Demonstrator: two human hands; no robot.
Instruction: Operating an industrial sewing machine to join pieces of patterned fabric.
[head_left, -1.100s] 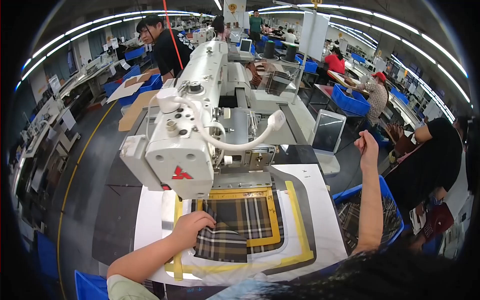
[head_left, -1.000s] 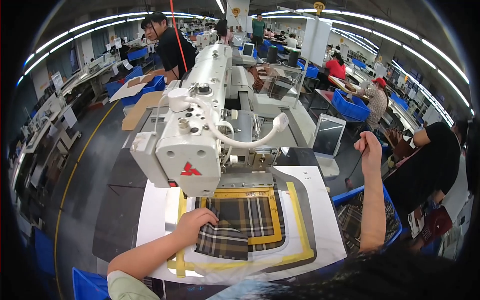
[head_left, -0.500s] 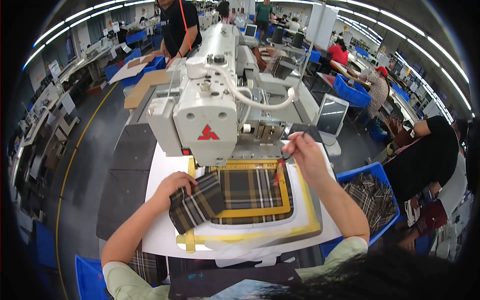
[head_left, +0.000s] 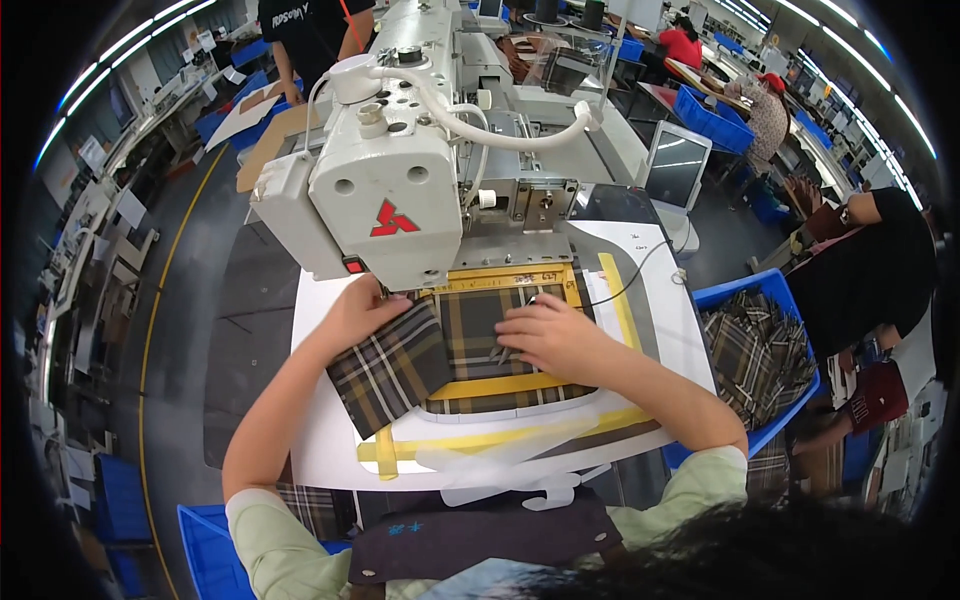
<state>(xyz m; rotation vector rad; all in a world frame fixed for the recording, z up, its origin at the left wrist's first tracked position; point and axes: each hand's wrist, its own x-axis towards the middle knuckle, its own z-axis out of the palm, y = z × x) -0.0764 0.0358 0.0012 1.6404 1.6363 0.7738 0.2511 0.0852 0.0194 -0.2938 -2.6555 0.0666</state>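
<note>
My left hand [head_left: 360,318] grips the upper edge of a dark plaid fabric piece [head_left: 388,370] just below the sewing machine head [head_left: 385,205]. This piece slants over the left side of a yellow frame [head_left: 500,388], which lies over more plaid fabric [head_left: 475,325]. My right hand [head_left: 555,340] is closed low over that fabric inside the frame. Small pointed tips, seemingly of thread snips [head_left: 499,353], show beneath its fingers; the rest is hidden in the hand. A black cord [head_left: 640,270] runs from near this hand toward the right.
A white sheet with yellow tape [head_left: 625,305] lies under the frame. On the right, a blue bin [head_left: 800,390] holds plaid pieces; another blue bin [head_left: 205,545] stands at lower left. A tablet-like screen [head_left: 678,165] stands behind. One person [head_left: 860,260] works at the right.
My right hand has come down and left, from raised beside the machine to the fabric inside the frame. The left hand still holds the plaid piece. The view has tilted down.
</note>
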